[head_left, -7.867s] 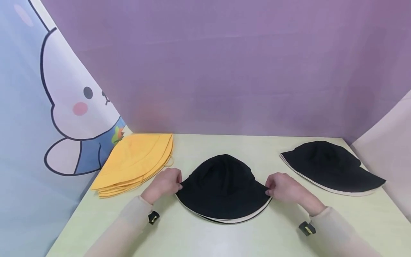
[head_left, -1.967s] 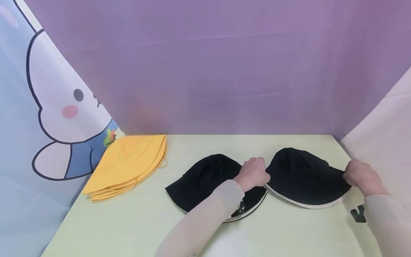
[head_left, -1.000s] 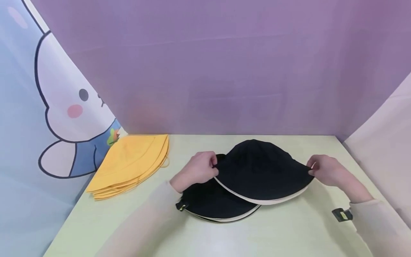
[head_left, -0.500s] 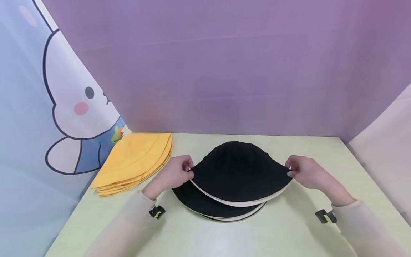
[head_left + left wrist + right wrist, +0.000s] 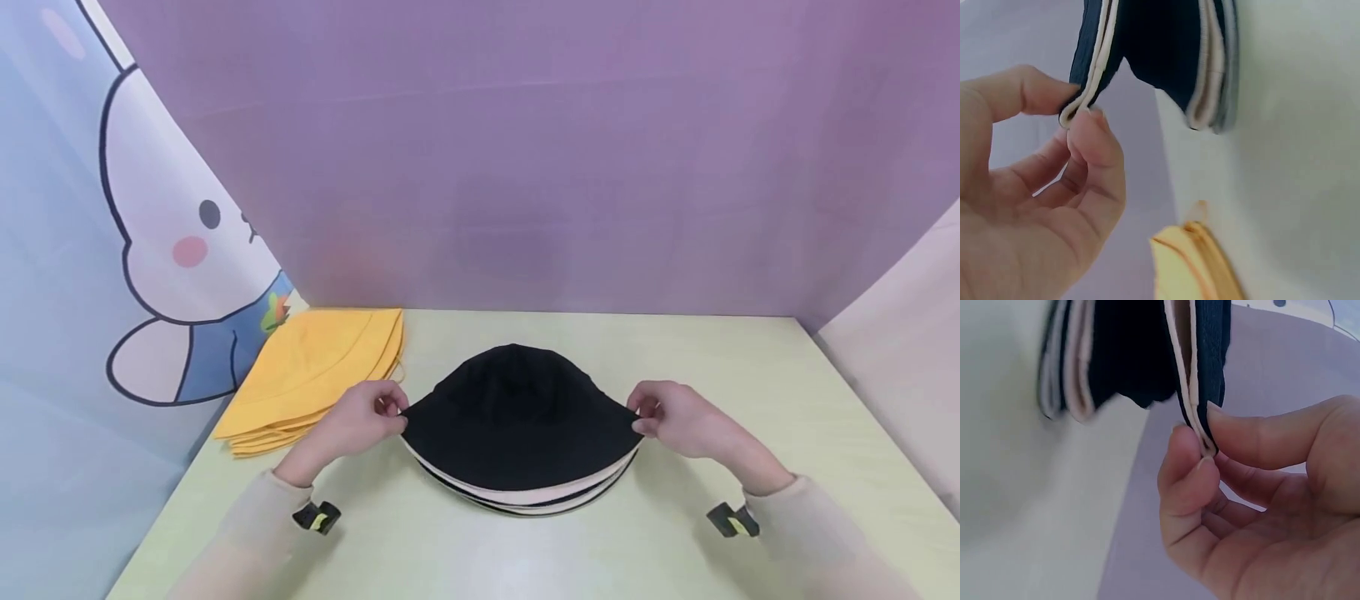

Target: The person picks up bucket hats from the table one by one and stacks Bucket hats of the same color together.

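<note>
A folded black bucket hat (image 5: 517, 425) with a cream lining is held by its two brim corners, close over a stack of black hats (image 5: 540, 507). My left hand (image 5: 367, 421) pinches the left corner between thumb and fingers; my right hand (image 5: 675, 421) pinches the right one. In the left wrist view, the left hand (image 5: 1054, 162) grips the folded brim edge, and a gap shows between this hat and the stacked brims (image 5: 1210, 81). From the right wrist view, the right hand (image 5: 1241, 487) pinches the opposite corner, also apart from the stacked brims (image 5: 1063, 369).
Several folded yellow hats (image 5: 315, 375) lie stacked at the back left of the pale green table (image 5: 787, 400), close to my left hand. A purple backdrop (image 5: 525, 167) rises behind the table, and a blue rabbit-print cloth (image 5: 165, 275) hangs at the left.
Both hands took the black hat from the right side of the table, carried it left over the other black hats, and lowered it close above them.
</note>
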A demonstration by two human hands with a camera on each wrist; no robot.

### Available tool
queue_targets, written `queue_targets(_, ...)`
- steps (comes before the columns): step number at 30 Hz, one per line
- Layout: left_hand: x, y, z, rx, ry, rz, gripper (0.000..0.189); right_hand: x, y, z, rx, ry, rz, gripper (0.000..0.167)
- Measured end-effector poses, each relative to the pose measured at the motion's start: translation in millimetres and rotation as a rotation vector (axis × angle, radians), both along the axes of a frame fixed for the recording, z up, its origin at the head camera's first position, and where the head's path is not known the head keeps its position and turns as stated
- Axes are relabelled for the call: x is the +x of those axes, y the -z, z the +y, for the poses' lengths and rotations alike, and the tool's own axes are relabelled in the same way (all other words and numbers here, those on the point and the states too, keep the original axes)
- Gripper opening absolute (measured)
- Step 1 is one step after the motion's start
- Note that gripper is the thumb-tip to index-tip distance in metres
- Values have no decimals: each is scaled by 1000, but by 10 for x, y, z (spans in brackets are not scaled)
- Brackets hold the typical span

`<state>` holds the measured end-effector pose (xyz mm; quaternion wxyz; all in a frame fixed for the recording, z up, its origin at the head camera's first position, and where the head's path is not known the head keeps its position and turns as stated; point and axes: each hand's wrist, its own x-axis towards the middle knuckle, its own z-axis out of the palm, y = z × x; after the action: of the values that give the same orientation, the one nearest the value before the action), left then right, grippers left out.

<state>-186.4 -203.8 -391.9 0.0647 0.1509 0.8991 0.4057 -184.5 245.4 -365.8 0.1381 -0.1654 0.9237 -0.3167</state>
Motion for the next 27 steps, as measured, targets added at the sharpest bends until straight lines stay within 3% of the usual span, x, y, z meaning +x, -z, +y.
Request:
queue_targets(4, -51, 175, -21, 10, 10, -61, 9, 9, 141, -19, -12, 8, -51, 15)
queue_targets(9, -146, 378, 24, -35, 5, -82, 9, -11, 323, -21, -7, 14, -51, 17)
queue_targets(12, -180, 421, 52, -63, -15, -101, 9, -32, 404, -35, 10, 15, -38, 17)
queue_targets(15, -176, 397, 75, -95, -22, -112, 12, -32, 422, -67, 47, 19, -11, 17)
queue_targets(18, -125, 314, 116, -166, 5, -31, 24, -8, 384, -124, 118, 21, 57, 17)
queue_targets(23, -4, 106, 290, -249, 97, 212, 47, 71, 243, -304, 197, 13, 231, 21)
queue_targets(27, 67, 59, 494, -315, 191, 254, 52, 177, 189, -466, 229, -10, 232, 37)
